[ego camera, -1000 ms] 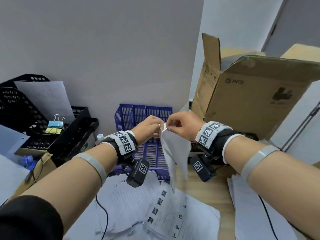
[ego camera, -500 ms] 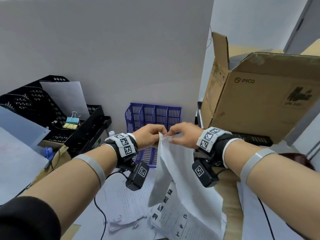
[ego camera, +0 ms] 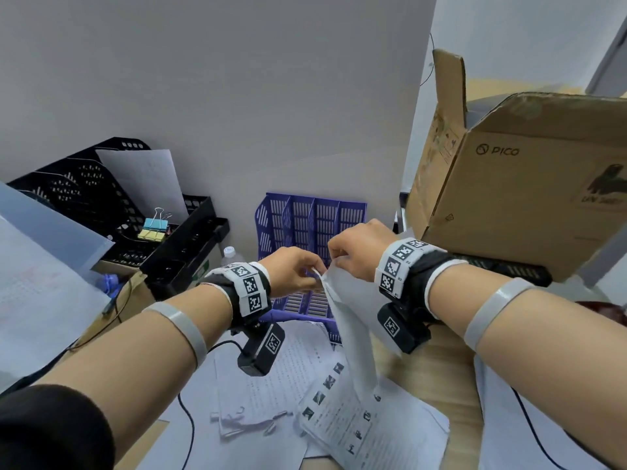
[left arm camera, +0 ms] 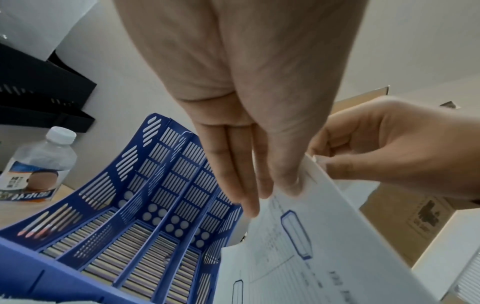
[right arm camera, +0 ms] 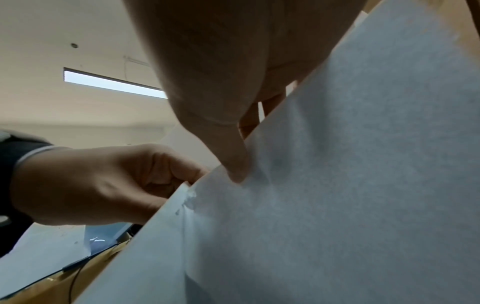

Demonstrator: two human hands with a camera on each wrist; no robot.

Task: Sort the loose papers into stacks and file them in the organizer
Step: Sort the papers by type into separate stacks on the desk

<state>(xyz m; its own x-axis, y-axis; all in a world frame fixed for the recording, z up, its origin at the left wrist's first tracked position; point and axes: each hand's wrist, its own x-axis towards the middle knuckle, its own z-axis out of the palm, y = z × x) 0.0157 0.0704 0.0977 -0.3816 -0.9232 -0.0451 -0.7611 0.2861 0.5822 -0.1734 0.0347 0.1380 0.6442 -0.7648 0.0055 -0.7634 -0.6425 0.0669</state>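
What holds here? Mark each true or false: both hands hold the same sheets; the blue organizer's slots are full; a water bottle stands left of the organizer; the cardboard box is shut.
1. Both hands, left hand and right hand, pinch the top of the same sheets: true.
2. The blue organizer has full slots: false, the slots in view are empty.
3. A water bottle stands left of the organizer: true.
4. The cardboard box is shut: false, its flaps stand open.
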